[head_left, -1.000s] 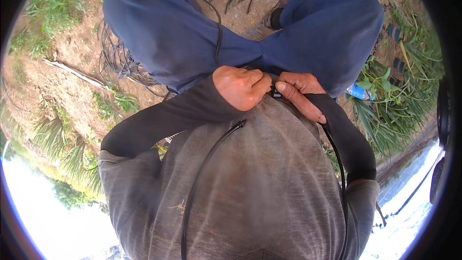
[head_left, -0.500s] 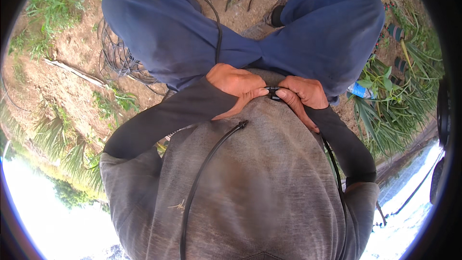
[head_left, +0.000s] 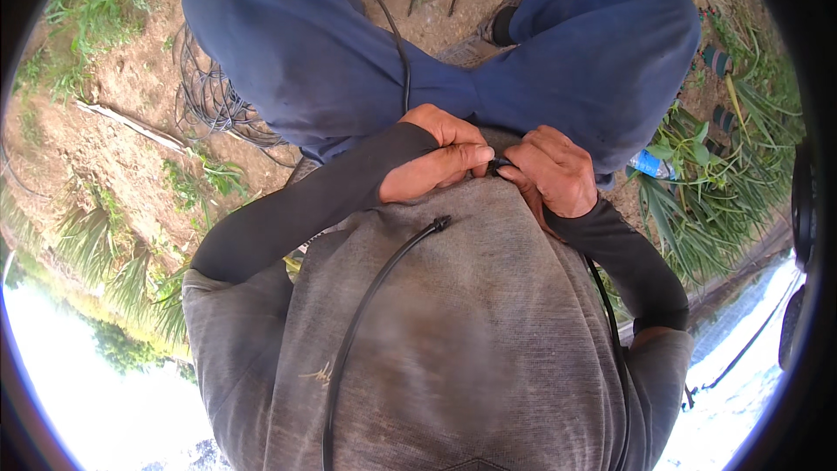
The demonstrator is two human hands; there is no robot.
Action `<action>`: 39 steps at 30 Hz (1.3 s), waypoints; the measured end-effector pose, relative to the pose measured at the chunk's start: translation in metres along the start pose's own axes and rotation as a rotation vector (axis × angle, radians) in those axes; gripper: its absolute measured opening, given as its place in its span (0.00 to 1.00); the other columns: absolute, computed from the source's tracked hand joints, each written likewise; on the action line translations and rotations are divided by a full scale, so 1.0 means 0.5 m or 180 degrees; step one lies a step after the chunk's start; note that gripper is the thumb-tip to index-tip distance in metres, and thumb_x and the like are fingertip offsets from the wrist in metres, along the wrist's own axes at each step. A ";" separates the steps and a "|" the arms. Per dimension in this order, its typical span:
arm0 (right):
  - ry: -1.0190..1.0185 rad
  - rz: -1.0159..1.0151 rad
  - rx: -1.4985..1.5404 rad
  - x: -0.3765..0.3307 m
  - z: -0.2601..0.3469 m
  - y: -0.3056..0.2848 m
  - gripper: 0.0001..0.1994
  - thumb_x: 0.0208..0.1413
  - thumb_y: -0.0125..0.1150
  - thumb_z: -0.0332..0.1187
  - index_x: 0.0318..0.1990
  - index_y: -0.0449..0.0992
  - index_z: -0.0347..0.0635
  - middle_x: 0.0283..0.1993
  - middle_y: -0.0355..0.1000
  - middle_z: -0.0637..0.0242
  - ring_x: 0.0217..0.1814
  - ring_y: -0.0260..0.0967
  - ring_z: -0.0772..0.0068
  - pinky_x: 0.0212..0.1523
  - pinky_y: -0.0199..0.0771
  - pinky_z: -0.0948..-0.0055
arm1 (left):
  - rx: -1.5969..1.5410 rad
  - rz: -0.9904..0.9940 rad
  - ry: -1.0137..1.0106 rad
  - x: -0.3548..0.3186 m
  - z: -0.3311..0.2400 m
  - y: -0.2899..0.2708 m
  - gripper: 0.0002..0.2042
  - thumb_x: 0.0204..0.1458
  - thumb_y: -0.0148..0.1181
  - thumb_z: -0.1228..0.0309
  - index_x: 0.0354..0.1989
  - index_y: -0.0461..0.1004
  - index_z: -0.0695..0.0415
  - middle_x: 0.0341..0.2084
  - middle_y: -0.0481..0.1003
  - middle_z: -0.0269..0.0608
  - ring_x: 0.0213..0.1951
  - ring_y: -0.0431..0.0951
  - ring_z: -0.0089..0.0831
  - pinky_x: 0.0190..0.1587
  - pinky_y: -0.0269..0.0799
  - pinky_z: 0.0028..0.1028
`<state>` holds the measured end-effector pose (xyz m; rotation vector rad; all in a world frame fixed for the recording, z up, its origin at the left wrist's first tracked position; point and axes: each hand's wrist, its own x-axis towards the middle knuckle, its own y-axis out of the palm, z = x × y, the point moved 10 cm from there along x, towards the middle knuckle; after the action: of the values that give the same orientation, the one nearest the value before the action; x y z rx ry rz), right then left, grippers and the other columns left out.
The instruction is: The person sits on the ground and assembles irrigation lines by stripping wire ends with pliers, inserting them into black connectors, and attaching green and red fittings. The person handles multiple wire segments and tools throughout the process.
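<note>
Left hand (head_left: 436,155): grip closed, thumb pressing a small black fitting (head_left: 499,165). Right hand (head_left: 551,170): grip pinched shut on the same fitting, apparently steadying it. Thin black tube (head_left: 375,283) lay just below, across the grey shirt (head_left: 453,349).

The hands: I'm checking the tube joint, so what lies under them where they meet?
Between the left hand and right hand only a small black fitting shows. The rest is covered by fingers. Below them lies the grey shirt with a loose black tube on it.
</note>
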<state>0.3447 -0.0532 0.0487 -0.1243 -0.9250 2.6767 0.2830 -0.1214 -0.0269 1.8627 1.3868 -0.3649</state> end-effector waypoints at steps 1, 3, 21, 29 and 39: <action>-0.0085 -0.0039 -0.0082 0.002 0.005 -0.002 0.10 0.40 0.68 0.24 0.28 0.71 0.37 0.25 0.64 0.60 0.24 0.62 0.59 0.24 0.65 0.66 | -0.0102 0.0026 0.0048 0.002 0.003 0.001 0.11 0.57 0.54 0.67 0.28 0.76 0.60 0.15 0.65 0.25 0.20 0.60 0.12 0.21 0.55 0.19; -0.0170 0.0007 -0.0185 0.004 0.010 -0.001 0.10 0.38 0.68 0.24 0.27 0.71 0.38 0.25 0.64 0.61 0.24 0.62 0.60 0.24 0.65 0.67 | -0.0306 0.0117 0.0011 0.003 0.004 0.006 0.12 0.58 0.53 0.66 0.27 0.76 0.60 0.14 0.64 0.25 0.18 0.58 0.12 0.19 0.53 0.19; 0.2137 0.0793 0.1492 0.005 -0.098 0.040 0.16 0.64 0.50 0.41 0.27 0.69 0.40 0.19 0.62 0.73 0.22 0.57 0.83 0.23 0.58 0.78 | 0.1233 -0.0655 0.1168 -0.022 -0.079 -0.053 0.06 0.56 0.56 0.72 0.40 0.77 0.56 0.16 0.71 0.34 0.17 0.69 0.20 0.21 0.64 0.22; 0.2089 0.0944 0.1569 -0.016 -0.092 0.062 0.19 0.65 0.48 0.44 0.25 0.67 0.40 0.19 0.59 0.73 0.23 0.53 0.84 0.24 0.56 0.76 | 0.2605 -0.1279 0.2333 -0.063 -0.106 -0.021 0.12 0.45 0.64 0.74 0.41 0.76 0.54 0.22 0.73 0.37 0.20 0.74 0.31 0.21 0.68 0.27; 0.2256 0.0835 0.2018 -0.034 -0.082 0.076 0.17 0.64 0.49 0.42 0.27 0.68 0.39 0.21 0.61 0.73 0.25 0.53 0.84 0.26 0.57 0.77 | 0.3170 -0.1631 0.3272 -0.097 -0.125 0.018 0.11 0.38 0.67 0.74 0.31 0.75 0.60 0.17 0.67 0.35 0.15 0.69 0.28 0.15 0.63 0.24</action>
<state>0.3584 -0.0629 -0.0073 -1.0102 0.1659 2.6711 0.2604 -0.1108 0.0484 2.6217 2.7644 -0.4003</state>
